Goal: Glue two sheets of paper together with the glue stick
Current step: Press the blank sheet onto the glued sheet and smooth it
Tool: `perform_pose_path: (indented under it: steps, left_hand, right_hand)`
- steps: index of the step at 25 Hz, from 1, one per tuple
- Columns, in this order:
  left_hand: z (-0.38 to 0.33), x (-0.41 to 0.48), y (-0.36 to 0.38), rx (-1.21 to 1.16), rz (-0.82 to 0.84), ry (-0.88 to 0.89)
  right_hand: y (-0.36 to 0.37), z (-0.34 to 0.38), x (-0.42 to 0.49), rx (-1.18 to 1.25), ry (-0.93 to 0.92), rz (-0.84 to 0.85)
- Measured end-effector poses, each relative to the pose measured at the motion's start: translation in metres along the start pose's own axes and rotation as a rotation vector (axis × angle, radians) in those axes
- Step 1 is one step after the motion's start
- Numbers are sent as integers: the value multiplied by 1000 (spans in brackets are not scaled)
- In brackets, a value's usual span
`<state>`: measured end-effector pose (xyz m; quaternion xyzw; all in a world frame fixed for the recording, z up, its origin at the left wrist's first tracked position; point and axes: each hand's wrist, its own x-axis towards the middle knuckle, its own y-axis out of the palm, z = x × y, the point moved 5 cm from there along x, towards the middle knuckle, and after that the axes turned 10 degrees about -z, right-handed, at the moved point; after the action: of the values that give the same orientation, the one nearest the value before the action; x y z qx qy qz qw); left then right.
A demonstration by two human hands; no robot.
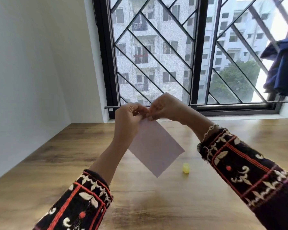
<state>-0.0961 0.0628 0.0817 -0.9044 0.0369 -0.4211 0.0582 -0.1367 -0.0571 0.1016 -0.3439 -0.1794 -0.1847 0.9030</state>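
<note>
A pale lilac sheet of paper [155, 148] hangs in the air above the wooden table [56, 163], turned like a diamond with one corner up. My left hand [128, 117] and my right hand [165, 107] both pinch that top corner, fingertips close together. I cannot tell whether it is one sheet or two lying flat against each other. A small yellow cap or glue stick [186, 168] stands on the table below and to the right of the paper. Part of the paper's left edge is hidden behind my left wrist.
A window with black diagonal bars [156, 55] rises behind the table's far edge. A white wall [32, 72] closes the left side. Dark blue cloth [283, 67] hangs at the far right by the window.
</note>
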Motion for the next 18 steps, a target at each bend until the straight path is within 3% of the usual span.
perform_pose_path:
  steps: [9, 18]
  left_hand:
    - [-3, 13, 3, -21, 75, 2]
    - [14, 31, -18, -93, -63, -120]
  right_hand:
    - [-2, -4, 10, -63, 50, 32]
    - [-21, -50, 2, -124, 141, 56]
